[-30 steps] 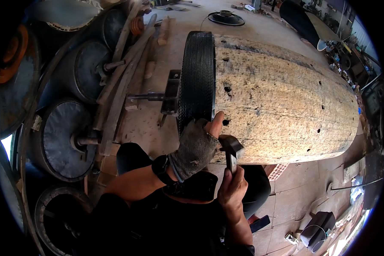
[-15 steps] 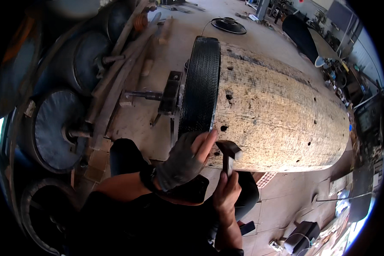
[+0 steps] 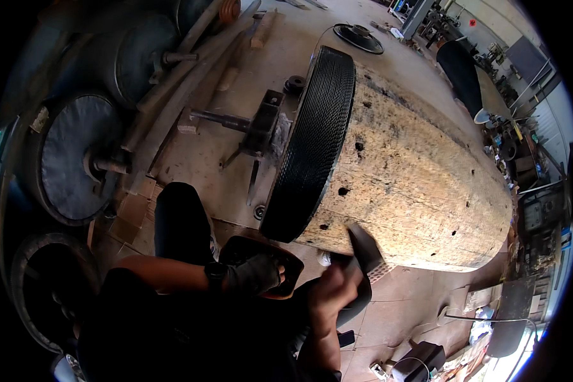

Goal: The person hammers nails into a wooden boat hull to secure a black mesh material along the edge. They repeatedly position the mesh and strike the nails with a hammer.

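Hammer (image 3: pixel 365 249), dark and metal-headed, sits wrapped in the bare right hand (image 3: pixel 334 290) near the pitted tan wooden drum (image 3: pixel 407 181), while the dark-gloved left hand (image 3: pixel 256 274), whether pinching I cannot tell, apparently picks at the black tray (image 3: pixel 291 254), calling next for a sure pinch.

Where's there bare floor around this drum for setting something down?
Tiles bordered by the drum, phone and black box look mostly bare. So does the concrete between the wood block and reel. It's crowded on the left, with rollers and planks, and around the right hand and hammer.
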The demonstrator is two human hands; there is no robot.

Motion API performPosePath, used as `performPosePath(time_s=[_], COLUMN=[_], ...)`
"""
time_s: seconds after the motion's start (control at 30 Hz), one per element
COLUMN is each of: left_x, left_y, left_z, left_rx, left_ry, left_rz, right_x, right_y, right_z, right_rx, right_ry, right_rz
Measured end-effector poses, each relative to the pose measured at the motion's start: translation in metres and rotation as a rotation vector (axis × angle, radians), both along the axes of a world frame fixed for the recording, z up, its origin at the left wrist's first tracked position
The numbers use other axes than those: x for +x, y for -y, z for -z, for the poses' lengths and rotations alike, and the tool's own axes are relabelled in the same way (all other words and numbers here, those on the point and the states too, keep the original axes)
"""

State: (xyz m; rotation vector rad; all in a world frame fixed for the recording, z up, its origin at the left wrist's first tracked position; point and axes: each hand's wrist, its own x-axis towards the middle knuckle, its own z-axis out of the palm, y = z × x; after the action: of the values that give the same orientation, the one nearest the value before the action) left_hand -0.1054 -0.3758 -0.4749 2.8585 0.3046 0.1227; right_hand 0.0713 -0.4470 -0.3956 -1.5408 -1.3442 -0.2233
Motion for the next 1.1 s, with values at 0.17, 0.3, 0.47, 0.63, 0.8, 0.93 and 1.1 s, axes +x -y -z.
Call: performPosePath(time_s=[0.17,0.3,0.47,0.63,0.8,0.93,1.1], left_x=[0.004,0.005,0.009,0.000,-0.005,0.000,0.018], left_y=[0.010,0.007,0.000,-0.002,-0.005,-0.011,-0.052], left_z=[-0.004,-0.003,-0.010,-0.017,-0.020,-0.041,-0.102], left_rx=[0.105,0.128,0.061,0.041,-0.068,-0.067,0.186], left_ry=[0.028,0.061,-0.024,-0.018,0.168,0.252,0.611], left_rz=[-0.015,-0.094,-0.036,0.016,0.088,0.030,-0.174], right_x=[-0.010,-0.005,-0.008,-0.012,-0.003,-0.012,-0.001], right_y=[0.006,0.019,-0.019,0.011,-0.021,0.012,-0.011], right_z=[-0.011,0.015,0.006,-0.015,-0.022,-0.035,0.003], right_rx=[-0.402,-0.108,-0.376,-0.010,-0.477,-0.249,-0.325], right_ry=[-0.358,-0.190,-0.301,-0.335,-0.180,-0.295,-0.152], right_rz=[0.021,0.106,0.063,-0.009,0.061,-0.037,0.088])
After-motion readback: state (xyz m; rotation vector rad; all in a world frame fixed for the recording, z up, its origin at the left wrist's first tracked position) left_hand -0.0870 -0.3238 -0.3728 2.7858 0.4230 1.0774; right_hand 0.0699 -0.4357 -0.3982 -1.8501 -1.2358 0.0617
